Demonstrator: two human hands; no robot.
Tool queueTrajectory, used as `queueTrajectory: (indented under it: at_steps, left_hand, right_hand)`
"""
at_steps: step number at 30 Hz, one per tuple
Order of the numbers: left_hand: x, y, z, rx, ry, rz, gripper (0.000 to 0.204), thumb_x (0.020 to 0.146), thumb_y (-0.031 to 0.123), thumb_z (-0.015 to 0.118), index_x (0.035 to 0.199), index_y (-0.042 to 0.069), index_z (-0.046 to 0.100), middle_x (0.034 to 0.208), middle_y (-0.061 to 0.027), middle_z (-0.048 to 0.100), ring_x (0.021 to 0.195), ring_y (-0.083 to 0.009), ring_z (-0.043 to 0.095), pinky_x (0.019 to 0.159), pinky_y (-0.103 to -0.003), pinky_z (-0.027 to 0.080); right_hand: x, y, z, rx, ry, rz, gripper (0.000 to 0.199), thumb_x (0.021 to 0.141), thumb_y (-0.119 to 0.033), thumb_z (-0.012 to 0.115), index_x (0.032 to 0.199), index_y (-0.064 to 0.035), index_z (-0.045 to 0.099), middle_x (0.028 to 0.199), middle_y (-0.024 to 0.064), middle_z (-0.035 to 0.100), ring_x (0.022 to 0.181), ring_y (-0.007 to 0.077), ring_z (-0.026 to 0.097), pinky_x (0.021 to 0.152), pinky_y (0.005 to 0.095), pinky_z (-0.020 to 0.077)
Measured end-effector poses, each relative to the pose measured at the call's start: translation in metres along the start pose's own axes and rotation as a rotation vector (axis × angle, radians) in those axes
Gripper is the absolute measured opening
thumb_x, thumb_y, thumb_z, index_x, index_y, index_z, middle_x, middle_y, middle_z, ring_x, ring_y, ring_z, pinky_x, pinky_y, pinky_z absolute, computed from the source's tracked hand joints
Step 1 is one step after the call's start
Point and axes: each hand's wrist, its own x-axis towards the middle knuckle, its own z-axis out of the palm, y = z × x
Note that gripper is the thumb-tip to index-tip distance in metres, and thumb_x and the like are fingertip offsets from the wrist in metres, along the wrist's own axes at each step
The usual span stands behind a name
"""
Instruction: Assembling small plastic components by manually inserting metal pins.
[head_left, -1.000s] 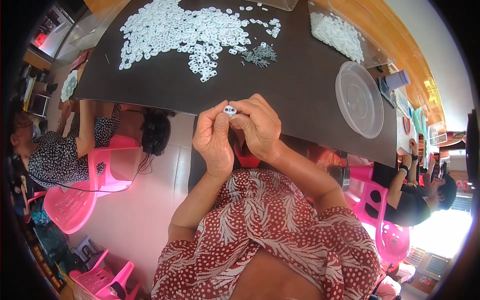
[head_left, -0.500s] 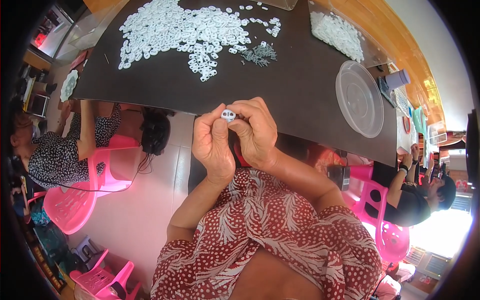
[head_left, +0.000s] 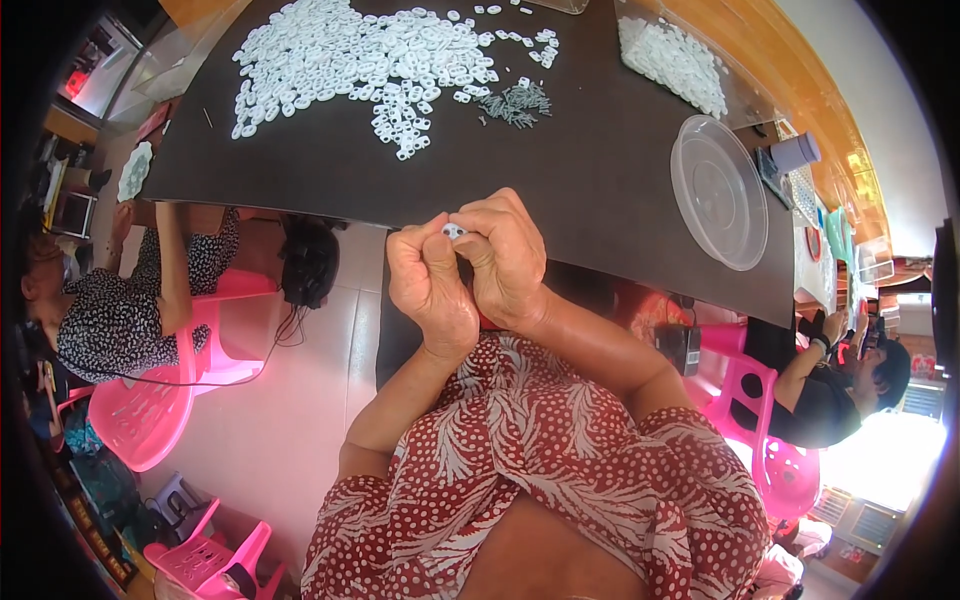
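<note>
Between my fingertips is a small white oval plastic piece (head_left: 454, 231) with dark holes, held just off the table's near edge. My left hand (head_left: 430, 275) pinches it from one side with thumb and forefinger. From the other side my right hand (head_left: 503, 250) grips it, thumb pressed close to the left thumb. Most of the piece is covered by my fingers. Farther off on the dark table (head_left: 590, 190) lies a wide heap of similar white plastic pieces (head_left: 350, 60). Beside its right end is a small pile of grey pin-like parts (head_left: 515, 104).
A clear round lid (head_left: 718, 192) lies at the table's right. Behind it a clear bin (head_left: 675, 65) holds more white pieces. People sit on pink chairs at left (head_left: 145, 405) and right (head_left: 745, 390). A grey-purple cup (head_left: 795, 152) stands by the far right edge.
Both hands have pressed closer together around the white piece, and the thumbs now cover more of it. The piece has shifted only slightly.
</note>
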Motion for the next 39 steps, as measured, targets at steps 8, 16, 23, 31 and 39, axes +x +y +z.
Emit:
queueTrajectory:
  at_steps: [8,16,23,31,39]
  left_hand:
    - [0.012,-0.003,0.001,0.172,-0.216,0.049,0.018,0.09,0.002,0.053,0.107,-0.001,0.06,0.081,-0.0055,0.057,0.07,-0.0109,0.053,0.063,-0.022,0.043]
    - [0.068,-0.02,0.019,0.583,-0.349,0.382,0.023,0.073,-0.004,0.062,0.095,0.004,0.062,0.071,-0.0104,0.053,0.065,-0.0279,0.056,0.057,-0.036,0.044]
    - [0.107,-0.053,0.044,0.922,-0.466,0.334,0.02,0.074,0.003,0.065,0.091,0.013,0.066,0.071,-0.0092,0.054,0.066,-0.0287,0.057,0.057,-0.038,0.045]
    - [0.118,-0.067,0.046,0.858,-0.504,0.368,0.016,0.071,0.001,0.066,0.084,0.012,0.068,0.073,-0.0072,0.055,0.067,-0.0253,0.059,0.056,-0.035,0.046]
    - [0.115,-0.064,0.053,0.953,-0.53,0.45,0.013,0.067,-0.003,0.059,0.076,0.005,0.053,0.075,-0.0107,0.049,0.073,-0.0297,0.055,0.055,-0.041,0.045]
  right_hand:
    - [0.007,0.003,-0.024,0.0,-0.063,0.188,0.023,0.069,0.007,0.066,0.089,-0.0008,0.057,0.08,0.0112,0.059,0.068,0.0267,0.054,0.058,0.0335,0.0449]
    - [0.093,0.05,-0.114,-0.347,0.009,0.284,0.014,0.078,-0.005,0.066,0.091,-0.0004,0.063,0.082,0.0116,0.06,0.074,0.0187,0.059,0.069,0.0291,0.0472]
    - [0.199,0.148,-0.212,-0.837,0.182,0.23,0.016,0.079,-0.017,0.064,0.088,-0.0046,0.068,0.082,0.0139,0.066,0.077,0.0266,0.063,0.072,0.0345,0.0478]
    - [0.232,0.216,-0.251,-1.019,0.06,0.33,0.018,0.076,-0.022,0.065,0.088,-0.009,0.069,0.083,0.0132,0.068,0.08,0.0282,0.065,0.074,0.0369,0.0474]
    - [0.229,0.245,-0.258,-1.085,-0.244,0.389,0.02,0.074,-0.02,0.062,0.088,-0.0091,0.07,0.082,0.0141,0.068,0.079,0.0274,0.065,0.071,0.0363,0.0479]
